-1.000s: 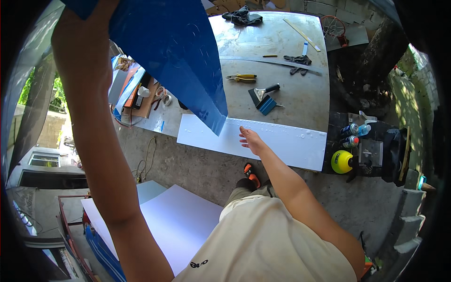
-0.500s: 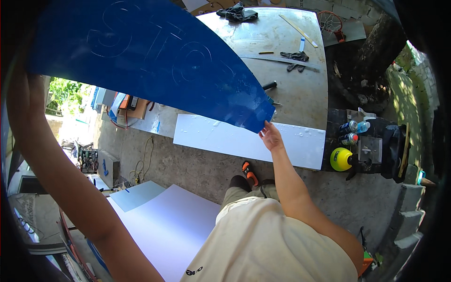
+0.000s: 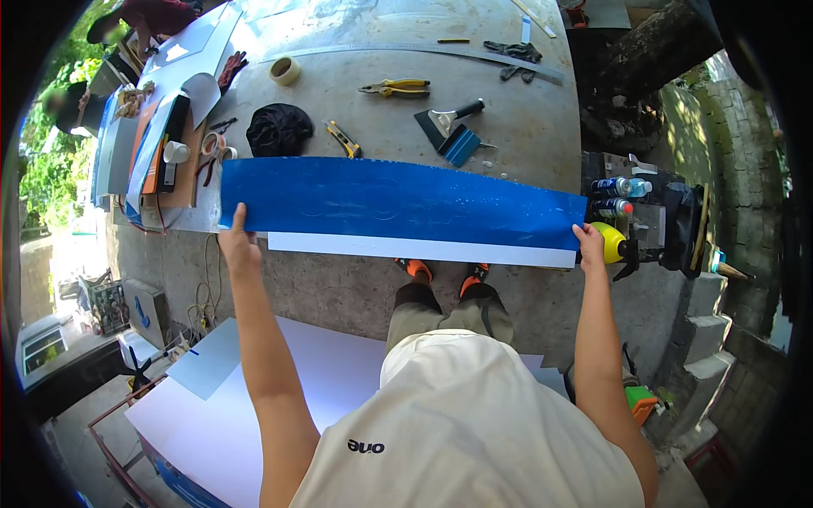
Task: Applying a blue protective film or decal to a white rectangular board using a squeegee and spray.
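A long blue sheet (image 3: 398, 203) lies stretched across the near edge of the grey worktable (image 3: 525, 127), over a white strip panel (image 3: 423, 251) whose lower edge shows below it. My left hand (image 3: 237, 241) grips the blue sheet's left end. My right hand (image 3: 589, 241) grips its right end. Faint cut-out shapes show in the sheet's surface.
On the table lie a scraper (image 3: 453, 118), yellow pliers (image 3: 394, 86), a utility knife (image 3: 343, 140), a tape roll (image 3: 285, 70), a black cap (image 3: 278, 129) and a long metal ruler (image 3: 423, 51). Bottles (image 3: 618, 186) stand at right. White boards (image 3: 229, 406) lie by my legs. Another person (image 3: 144, 17) works far left.
The blue sheet, held high and curled in front of me before, has come down and now lies flat along the white panel, with a hand at each end.
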The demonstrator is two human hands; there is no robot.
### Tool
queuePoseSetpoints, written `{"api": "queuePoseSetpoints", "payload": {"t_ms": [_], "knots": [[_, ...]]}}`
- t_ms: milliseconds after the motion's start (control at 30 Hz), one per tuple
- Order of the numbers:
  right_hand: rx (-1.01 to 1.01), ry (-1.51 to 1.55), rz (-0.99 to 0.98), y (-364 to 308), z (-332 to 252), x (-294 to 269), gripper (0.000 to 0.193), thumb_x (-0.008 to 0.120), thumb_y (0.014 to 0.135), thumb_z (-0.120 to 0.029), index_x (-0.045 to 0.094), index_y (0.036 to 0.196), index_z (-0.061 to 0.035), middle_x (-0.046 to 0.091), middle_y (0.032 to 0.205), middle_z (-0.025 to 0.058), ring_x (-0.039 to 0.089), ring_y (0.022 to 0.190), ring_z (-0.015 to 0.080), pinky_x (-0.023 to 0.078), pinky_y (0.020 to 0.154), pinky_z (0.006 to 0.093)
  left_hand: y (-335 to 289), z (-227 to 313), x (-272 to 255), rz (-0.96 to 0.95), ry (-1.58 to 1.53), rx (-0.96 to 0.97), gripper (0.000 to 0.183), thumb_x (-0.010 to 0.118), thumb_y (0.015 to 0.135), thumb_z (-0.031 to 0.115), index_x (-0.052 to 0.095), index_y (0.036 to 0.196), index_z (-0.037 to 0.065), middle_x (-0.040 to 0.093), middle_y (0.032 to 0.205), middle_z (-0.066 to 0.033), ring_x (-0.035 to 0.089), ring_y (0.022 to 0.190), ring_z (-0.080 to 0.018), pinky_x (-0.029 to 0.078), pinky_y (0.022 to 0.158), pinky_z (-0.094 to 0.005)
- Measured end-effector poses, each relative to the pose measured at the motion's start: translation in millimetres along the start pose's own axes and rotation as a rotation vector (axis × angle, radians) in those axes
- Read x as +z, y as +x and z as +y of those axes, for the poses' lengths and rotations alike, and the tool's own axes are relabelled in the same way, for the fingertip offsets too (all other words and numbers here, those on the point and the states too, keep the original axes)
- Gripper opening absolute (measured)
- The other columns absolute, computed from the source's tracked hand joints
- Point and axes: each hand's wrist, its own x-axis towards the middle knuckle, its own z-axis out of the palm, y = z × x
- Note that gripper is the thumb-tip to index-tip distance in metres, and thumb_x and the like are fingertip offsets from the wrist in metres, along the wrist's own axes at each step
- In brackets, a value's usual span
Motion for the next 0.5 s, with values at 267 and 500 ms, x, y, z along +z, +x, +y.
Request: {"api": "queuePoseSetpoints", "payload": {"t_ms": [267, 500], "knots": [[0.023, -0.410, 0.205, 9.8, 25.5, -15.9, 0.028, 0.074, 0.093, -0.014, 0.068, 0.114, 0.0035, 0.070, 0.102, 0.0053, 0.063, 0.088, 0.0136, 0.050, 0.082, 0.0287, 37.1, -190.6, -59.3, 0.124, 0.419, -0.119, 0.060, 0.080, 0.084, 0.000, 0.053, 0.137, -0.003, 0.065, 0.123, -0.0158, 0.066, 0.108, -0.0250, 0.053, 0.097, -0.0365], [0.106, -0.473, 0.255, -1.3, 39.6, -24.5, 0.031, 0.073, 0.096, -0.018, 0.069, 0.119, 0.0023, 0.071, 0.106, 0.0042, 0.064, 0.093, 0.0126, 0.049, 0.087, 0.0285, 48.4, -183.5, -68.2, 0.191, 0.673, -0.059, 0.080, 0.084, 0.080, 0.003, 0.044, 0.149, 0.005, 0.059, 0.132, -0.0262, 0.064, 0.114, -0.0293, 0.053, 0.097, -0.0393]]}}
